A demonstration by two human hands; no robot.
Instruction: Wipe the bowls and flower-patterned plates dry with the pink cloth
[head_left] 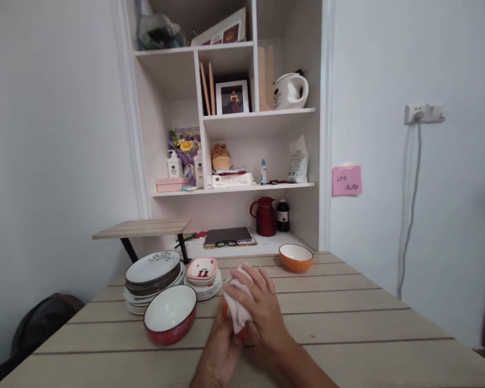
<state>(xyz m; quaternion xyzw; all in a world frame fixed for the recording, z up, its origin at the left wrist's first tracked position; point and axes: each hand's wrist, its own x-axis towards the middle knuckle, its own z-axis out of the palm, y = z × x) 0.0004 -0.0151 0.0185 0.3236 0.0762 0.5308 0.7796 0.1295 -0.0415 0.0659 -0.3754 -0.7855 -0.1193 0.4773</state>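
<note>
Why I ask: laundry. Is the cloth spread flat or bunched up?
Bunched up: the cloth is creased and gathered under the right hand.

1 cloth (236, 313), 2 standing round bowls (171, 325) (296, 262).

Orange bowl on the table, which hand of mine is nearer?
Right. The right hand is left of the orange bowl, on its near side; the left hand is farther left and nearer you.

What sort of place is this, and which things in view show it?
Probably a dining corner in a home: a stack of plates stands on a slatted table, facing shelves that hold a framed picture.
</note>
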